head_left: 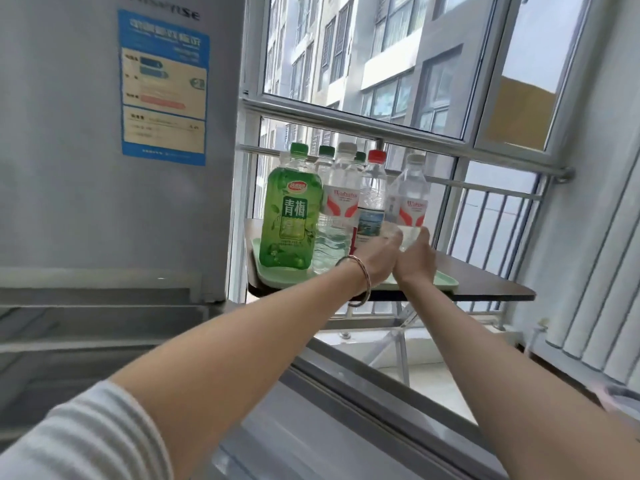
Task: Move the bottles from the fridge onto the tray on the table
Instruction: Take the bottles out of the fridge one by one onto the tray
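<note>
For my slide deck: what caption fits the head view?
Left hand and right hand hold a tilted clear white-capped water bottle at the pale green plastic tray.

arms stretched forward; left hand (376, 262) and right hand (416, 260) together grip one bottle (411, 197).

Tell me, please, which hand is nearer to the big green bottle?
Left. The left hand sits just right of the green bottle; the right hand lies farther right, gripping a clear bottle.
</note>
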